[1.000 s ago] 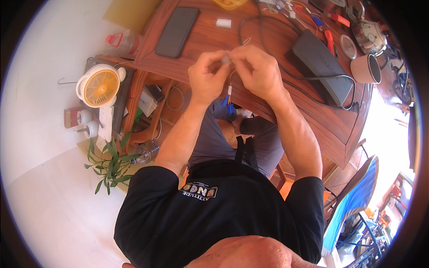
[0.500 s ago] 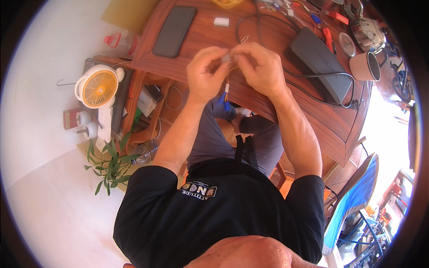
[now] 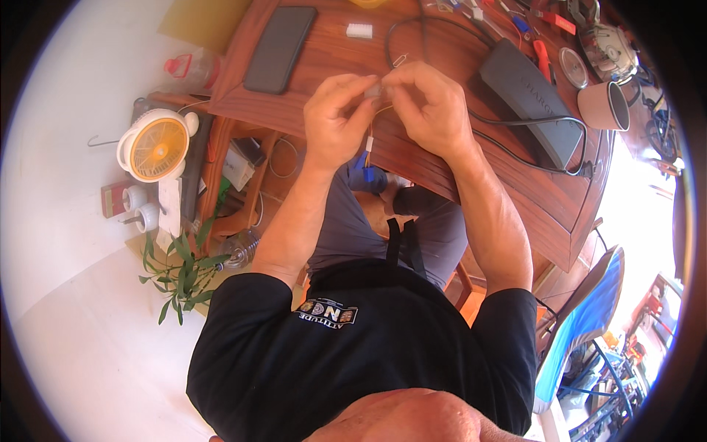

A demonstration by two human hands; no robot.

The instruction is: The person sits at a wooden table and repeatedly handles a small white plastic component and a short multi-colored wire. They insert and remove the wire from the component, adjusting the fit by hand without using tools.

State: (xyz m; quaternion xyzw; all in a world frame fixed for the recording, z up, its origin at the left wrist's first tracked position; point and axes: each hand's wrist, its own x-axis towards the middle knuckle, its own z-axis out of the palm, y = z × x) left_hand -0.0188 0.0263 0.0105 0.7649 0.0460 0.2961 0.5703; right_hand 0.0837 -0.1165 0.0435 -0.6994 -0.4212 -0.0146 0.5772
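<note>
Above the table's near edge, my left hand pinches a small pale, translucent wire connector between thumb and fingertips. Close beside it, my right hand is closed in a pinch, its fingertips at the other side of that connector. A thin yellow wire runs into the right-hand fingers; the exact grip is hidden. Below the hands dangle a small white connector and blue plugs on the same thin wires, hanging past the table edge over my lap.
On the wooden table lie a black phone, a white block, a metal clip and a black charger with its cable. A cup and red-handled tool are right; a yellow fan stands left.
Both hands stay close together around the connector with only slight finger shifts. The dangling plugs have swung a little to the left, and the view has shifted slightly.
</note>
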